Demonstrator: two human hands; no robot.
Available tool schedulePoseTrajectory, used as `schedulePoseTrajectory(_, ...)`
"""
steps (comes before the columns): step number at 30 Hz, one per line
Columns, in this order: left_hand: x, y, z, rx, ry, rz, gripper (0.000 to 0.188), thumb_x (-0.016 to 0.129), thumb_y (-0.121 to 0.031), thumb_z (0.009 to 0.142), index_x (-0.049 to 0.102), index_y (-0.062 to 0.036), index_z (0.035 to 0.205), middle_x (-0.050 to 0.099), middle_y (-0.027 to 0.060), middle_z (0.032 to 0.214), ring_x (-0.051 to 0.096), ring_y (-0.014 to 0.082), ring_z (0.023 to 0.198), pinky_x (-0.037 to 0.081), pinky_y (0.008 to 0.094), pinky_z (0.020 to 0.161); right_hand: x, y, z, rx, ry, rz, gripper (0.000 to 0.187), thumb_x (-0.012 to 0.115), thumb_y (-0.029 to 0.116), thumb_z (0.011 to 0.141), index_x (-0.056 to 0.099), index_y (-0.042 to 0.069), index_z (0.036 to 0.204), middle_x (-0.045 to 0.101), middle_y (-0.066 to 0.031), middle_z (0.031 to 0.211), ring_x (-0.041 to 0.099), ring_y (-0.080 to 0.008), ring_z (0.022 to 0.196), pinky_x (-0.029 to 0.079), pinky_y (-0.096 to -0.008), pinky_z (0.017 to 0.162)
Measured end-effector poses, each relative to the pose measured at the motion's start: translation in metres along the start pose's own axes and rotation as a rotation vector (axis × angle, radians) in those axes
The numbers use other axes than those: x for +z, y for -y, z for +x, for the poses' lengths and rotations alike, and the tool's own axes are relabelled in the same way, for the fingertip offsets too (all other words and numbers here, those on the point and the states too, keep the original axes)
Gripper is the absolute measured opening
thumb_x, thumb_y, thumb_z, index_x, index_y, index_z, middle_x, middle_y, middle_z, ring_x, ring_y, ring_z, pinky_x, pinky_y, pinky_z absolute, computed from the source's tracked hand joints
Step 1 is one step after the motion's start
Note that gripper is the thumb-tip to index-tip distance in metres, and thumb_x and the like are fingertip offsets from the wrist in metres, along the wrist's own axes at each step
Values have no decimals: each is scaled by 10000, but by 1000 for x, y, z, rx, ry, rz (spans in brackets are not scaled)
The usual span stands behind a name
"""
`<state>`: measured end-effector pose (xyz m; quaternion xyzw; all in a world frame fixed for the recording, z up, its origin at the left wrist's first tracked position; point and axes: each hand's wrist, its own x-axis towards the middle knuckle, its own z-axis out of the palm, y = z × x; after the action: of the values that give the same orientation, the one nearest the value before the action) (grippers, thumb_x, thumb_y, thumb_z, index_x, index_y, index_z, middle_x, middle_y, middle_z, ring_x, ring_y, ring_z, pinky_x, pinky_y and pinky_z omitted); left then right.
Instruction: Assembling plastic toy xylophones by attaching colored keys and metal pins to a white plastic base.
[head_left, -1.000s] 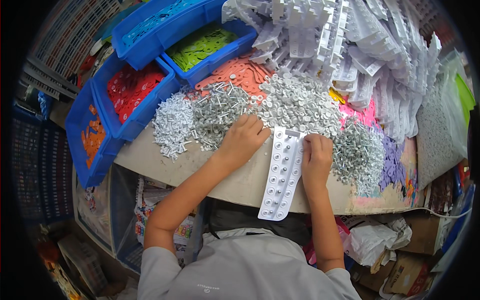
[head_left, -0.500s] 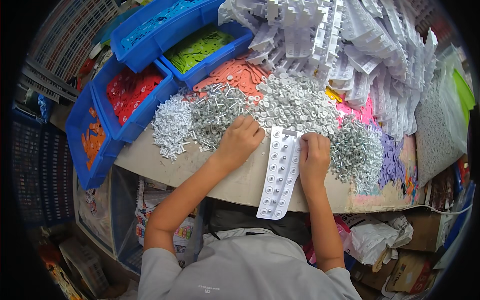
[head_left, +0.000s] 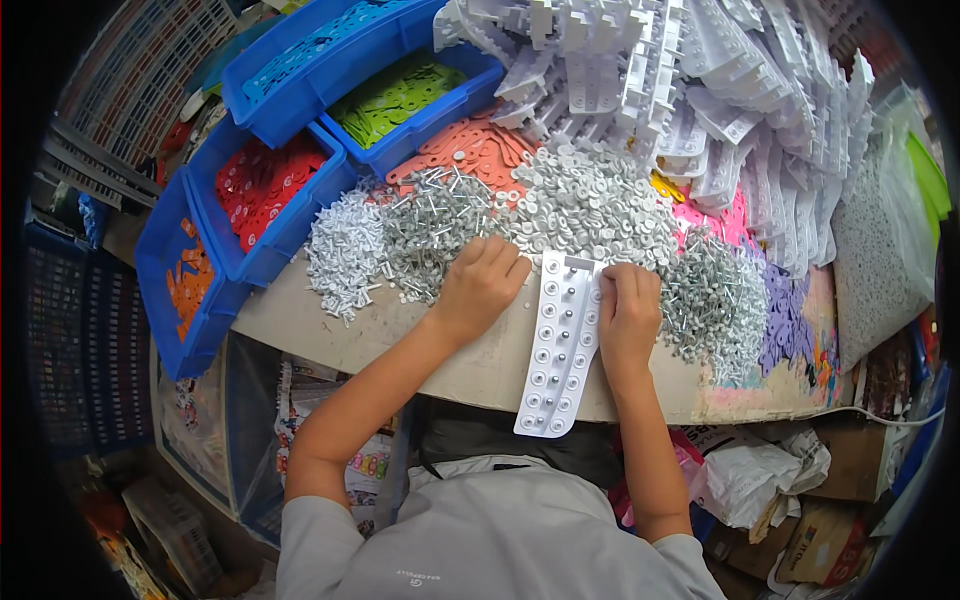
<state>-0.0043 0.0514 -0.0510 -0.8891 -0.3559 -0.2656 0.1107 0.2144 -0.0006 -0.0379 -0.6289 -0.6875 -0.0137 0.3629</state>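
A long white plastic strip [head_left: 558, 345] with round ringed holes along both sides and a middle row of small metal pins lies slanted on the table, its near end reaching past the front edge. My right hand [head_left: 630, 312] is closed at the strip's upper right edge, fingertips pinched against it; whatever they pinch is hidden. Left of the strip, my left hand [head_left: 480, 288] is closed, its curled fingers pointing at the near side of a pile of small grey-white round caps [head_left: 590, 205]. Its fingertips hide anything held. Metal rivets [head_left: 440, 215] are heaped just beyond that hand.
Blue bins [head_left: 330, 125] with coloured flat pieces stand at the left. White pins [head_left: 345, 250] lie beside the rivets. More metal pins [head_left: 695, 300] and purple pieces [head_left: 785, 310] are at the right. A tall stack of white strips [head_left: 740, 80] fills the back right.
Hardly anything differs. Both hands and the strip keep their places; the left hand's fingers have shifted very slightly.
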Motion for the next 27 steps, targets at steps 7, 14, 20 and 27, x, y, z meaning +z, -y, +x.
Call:
schedulePoseTrajectory(7,-8,-6,19,-260,-75,-355,79,699,-98,823,630,-71,851,600,44,857,568,238,898,416,366,846,1,-1,0,3,-9,-7,95,649,-13,878,605,39,945,612,-113,915,574,-328,902,479,-427,756)
schedulePoseTrajectory(14,10,-10,29,-306,-4,-650,82,728,-132,853,705,-76,908,648,45,866,579,258,917,405,386,872,0,1,0,18,7,-8,91,646,-9,881,601,40,943,605,-113,909,569,-329,897,477,-427,763)
schedulePoseTrajectory(20,6,-11,36,-464,89,-698,64,719,-143,848,701,-93,882,653,44,866,579,263,908,405,398,864,0,3,0,20,11,-25,91,647,-7,881,603,39,946,609,-113,916,574,-329,906,479,-429,773)
schedulePoseTrajectory(27,10,-8,26,-231,-35,-543,96,743,-163,823,690,-91,855,622,24,880,562,235,928,394,389,868,2,2,0,19,14,-17,90,649,-1,883,604,41,949,614,-111,923,578,-327,913,482,-431,769)
